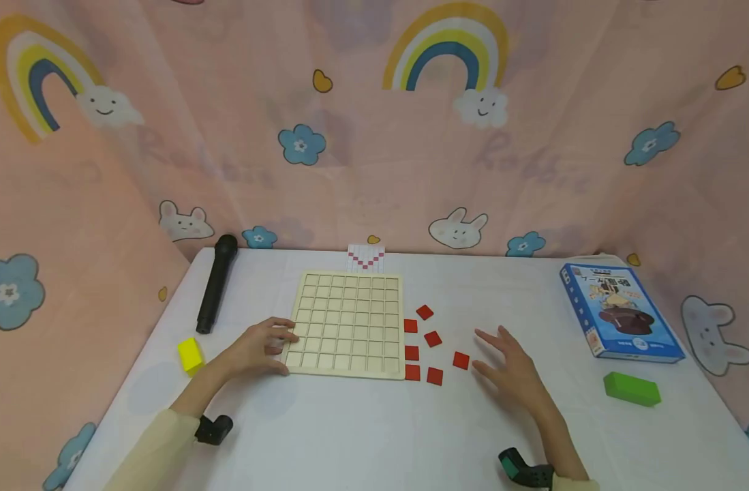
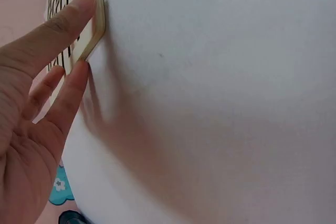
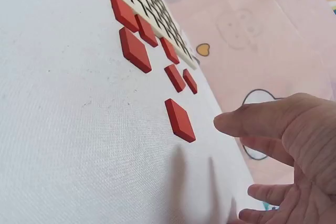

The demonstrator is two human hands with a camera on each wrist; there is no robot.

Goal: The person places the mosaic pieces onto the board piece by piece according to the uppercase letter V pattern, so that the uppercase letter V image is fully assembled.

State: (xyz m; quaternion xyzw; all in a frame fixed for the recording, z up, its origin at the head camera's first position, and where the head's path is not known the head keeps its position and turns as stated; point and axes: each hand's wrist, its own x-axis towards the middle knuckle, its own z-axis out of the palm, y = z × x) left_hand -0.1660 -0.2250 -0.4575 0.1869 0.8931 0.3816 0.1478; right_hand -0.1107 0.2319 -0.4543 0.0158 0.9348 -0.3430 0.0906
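Note:
A cream grid board (image 1: 351, 324) lies flat on the table. My left hand (image 1: 268, 344) rests at its left edge, fingertips touching the rim and thumb by the near corner; the left wrist view shows extended fingers against the board's corner (image 2: 79, 59). Several red square tiles (image 1: 433, 339) lie scattered along the board's right side, some right against it. My right hand (image 1: 512, 368) hovers over the table with its fingers spread and nothing in them. The rightmost red tile (image 3: 180, 121) lies just beside its thumb and fingertips.
Behind the board is a small card with a red zigzag pattern (image 1: 366, 258). To the left are a black microphone-shaped object (image 1: 217, 283) and a yellow block (image 1: 191, 356). A blue game box (image 1: 622, 314) and a green block (image 1: 632, 389) sit at the right. Printed pink fabric (image 1: 374, 191) surrounds the table.

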